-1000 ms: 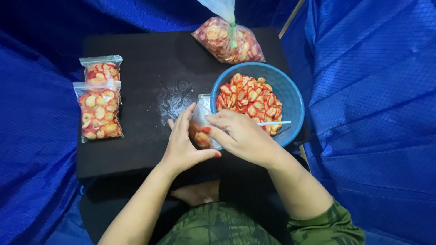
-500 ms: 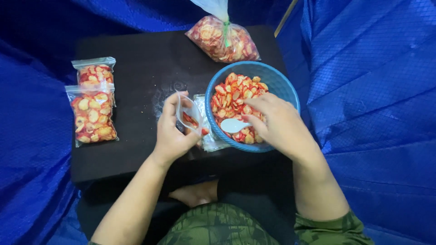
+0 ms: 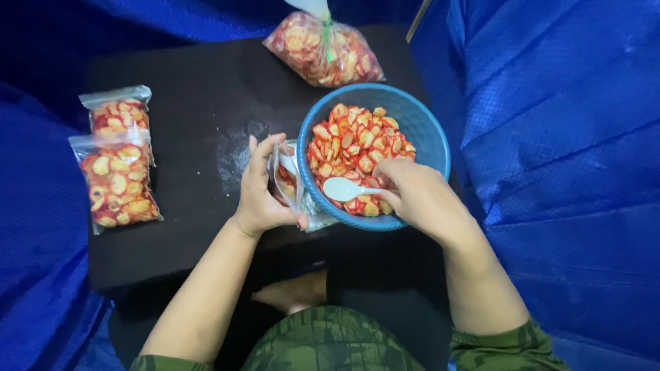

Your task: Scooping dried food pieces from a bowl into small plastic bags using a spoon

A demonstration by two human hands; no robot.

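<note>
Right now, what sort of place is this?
Probably a makeshift snack-packing spot: blue tarpaulin surrounds a low black table holding a blue bowl of red-and-yellow chips and filled clear bags.

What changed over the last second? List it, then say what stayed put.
The right hand moved with the white spoon from beside the small bag into the blue bowl, where the spoon now lies among the chips. The left hand keeps holding the small bag open beside the bowl. The two filled bags at left and the tied bag behind the bowl stayed put.
</note>
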